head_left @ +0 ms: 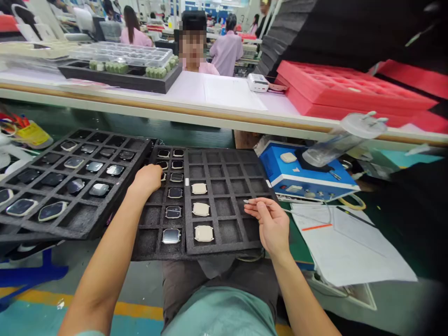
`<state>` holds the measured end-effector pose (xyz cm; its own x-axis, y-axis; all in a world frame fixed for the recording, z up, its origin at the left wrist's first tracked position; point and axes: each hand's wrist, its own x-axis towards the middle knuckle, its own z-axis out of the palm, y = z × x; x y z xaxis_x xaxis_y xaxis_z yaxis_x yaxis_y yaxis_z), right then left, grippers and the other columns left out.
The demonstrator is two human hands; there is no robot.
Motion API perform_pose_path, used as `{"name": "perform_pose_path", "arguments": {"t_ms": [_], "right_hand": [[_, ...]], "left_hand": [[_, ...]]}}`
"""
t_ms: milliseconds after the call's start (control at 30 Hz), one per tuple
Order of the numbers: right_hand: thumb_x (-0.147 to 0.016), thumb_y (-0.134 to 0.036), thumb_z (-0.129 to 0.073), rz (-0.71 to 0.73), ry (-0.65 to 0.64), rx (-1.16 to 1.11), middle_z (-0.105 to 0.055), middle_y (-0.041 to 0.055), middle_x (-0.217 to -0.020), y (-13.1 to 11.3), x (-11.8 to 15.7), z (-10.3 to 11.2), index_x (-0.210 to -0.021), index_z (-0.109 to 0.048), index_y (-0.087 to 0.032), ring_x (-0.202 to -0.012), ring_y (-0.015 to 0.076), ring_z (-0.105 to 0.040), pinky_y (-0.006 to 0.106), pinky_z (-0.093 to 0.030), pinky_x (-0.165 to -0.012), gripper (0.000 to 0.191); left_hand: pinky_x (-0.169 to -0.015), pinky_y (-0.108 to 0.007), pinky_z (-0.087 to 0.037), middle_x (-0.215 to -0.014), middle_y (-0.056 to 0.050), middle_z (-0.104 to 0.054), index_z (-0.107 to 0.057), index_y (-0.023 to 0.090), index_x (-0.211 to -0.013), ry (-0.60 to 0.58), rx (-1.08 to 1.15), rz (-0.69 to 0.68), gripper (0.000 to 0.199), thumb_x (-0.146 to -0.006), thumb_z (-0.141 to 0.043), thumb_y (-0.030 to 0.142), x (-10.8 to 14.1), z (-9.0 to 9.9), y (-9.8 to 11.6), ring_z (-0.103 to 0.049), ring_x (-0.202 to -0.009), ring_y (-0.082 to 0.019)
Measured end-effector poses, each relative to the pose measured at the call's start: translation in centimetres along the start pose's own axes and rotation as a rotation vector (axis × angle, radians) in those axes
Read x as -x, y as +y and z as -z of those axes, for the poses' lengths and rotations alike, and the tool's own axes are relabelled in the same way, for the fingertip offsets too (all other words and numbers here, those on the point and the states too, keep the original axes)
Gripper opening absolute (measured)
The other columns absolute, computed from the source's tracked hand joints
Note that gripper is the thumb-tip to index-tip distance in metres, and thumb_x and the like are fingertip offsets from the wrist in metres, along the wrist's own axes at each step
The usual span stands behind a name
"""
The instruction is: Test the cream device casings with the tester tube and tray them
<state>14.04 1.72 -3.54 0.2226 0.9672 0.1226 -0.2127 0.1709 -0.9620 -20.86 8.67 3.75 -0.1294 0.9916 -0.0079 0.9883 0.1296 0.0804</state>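
Observation:
My left hand (149,180) reaches over the left column of the middle black foam tray (147,235). Its fingers are closed at the edge of a dark-screened watch case (163,177), mostly hidden by the hand. Other watch cases with dark glass, such as one at the front (171,236), lie in this tray's cells. My right hand (271,224) pinches a slim pen-like tool (248,202) with a thin hose trailing rightward. It hovers over the right foam tray (227,246), where cream watch cases (200,209) fill part of the left column.
Another foam tray (79,217) of watch cases sits tilted at the left. To the right are a blue device (308,184) with a clear cylinder (336,140) and papers (353,247). A shelf (217,122) crosses ahead, bearing red foam trays (315,100). A person sits beyond it.

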Motion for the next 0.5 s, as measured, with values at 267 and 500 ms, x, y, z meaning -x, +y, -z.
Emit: {"name": "perform_pose_path", "arguments": {"t_ms": [267,500], "right_hand": [[-0.092,-0.047,-0.074,-0.004,-0.026,-0.042,-0.079,0.0085,-0.105,-0.1,-0.5,0.0,-0.098,-0.071,-0.019,-0.091,0.0204,-0.079,0.036,-0.066,-0.082,0.029],[-0.095,-0.043,-0.072,0.042,0.080,-0.157,-0.079,0.0056,-0.095,-0.5,-0.4,-0.1,-0.100,-0.067,-0.020,-0.082,0.0184,-0.077,0.035,-0.067,-0.078,0.024]], "left_hand": [[-0.093,-0.048,-0.054,-0.098,-0.021,-0.077,-0.076,0.015,-0.097,0.096,0.013,-0.052,0.024,-0.092,-0.054,0.023,1.9,1.4,0.1,-0.072,-0.105,-0.039],[-0.085,-0.034,-0.058,-0.113,-0.010,-0.079,-0.070,0.018,-0.125,0.258,0.832,-0.125,0.036,-0.098,-0.053,0.035,10.5,0.0,12.3,-0.075,-0.096,-0.024]]}}
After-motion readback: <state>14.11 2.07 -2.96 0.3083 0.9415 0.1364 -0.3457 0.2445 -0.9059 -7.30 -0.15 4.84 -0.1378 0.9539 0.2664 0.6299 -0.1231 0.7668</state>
